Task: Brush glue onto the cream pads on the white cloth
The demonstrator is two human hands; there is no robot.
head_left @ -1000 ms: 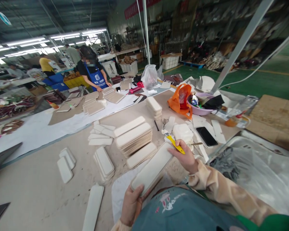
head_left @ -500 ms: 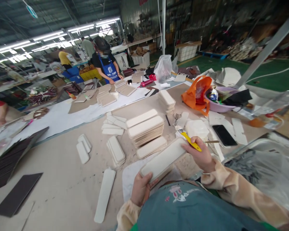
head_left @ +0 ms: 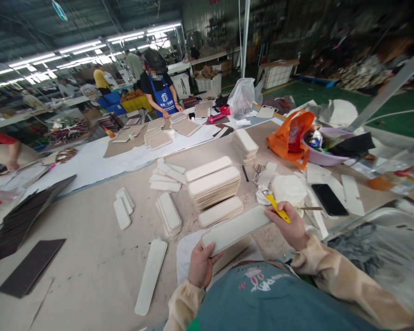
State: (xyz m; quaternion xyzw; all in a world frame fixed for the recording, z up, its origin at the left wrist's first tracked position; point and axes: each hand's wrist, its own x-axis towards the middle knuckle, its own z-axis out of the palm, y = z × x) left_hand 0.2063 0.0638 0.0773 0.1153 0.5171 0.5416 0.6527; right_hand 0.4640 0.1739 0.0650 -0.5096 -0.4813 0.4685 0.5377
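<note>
A long white panel (head_left: 236, 228) with rounded ends is held slightly tilted above the table edge. My left hand (head_left: 200, 262) grips its near left end, thumb on top and fingers beneath. At the far right end, my right hand (head_left: 290, 224) pinches the same panel. A yellow-handled tool (head_left: 278, 208) is also in that hand, its pale head pointing away; I cannot make out its exact kind. Below the panel lies another pale panel (head_left: 232, 255), partly covered. Just beyond are a short stack of panels (head_left: 221, 211) and a taller stack (head_left: 215, 184).
Smaller pieces (head_left: 169, 214) and a single long panel (head_left: 152, 276) lie leftward, near dark sheets (head_left: 32, 266). Scissors (head_left: 258, 170), a black phone (head_left: 329, 199), an orange bag (head_left: 290, 140) and a purple basin (head_left: 326, 156) occupy the right. A co-worker (head_left: 162, 89) stands across the table.
The view has shifted slightly, so the surroundings appear a little further right. Both hands keep hold of the panel, and the yellow-handled tool stays in my right hand.
</note>
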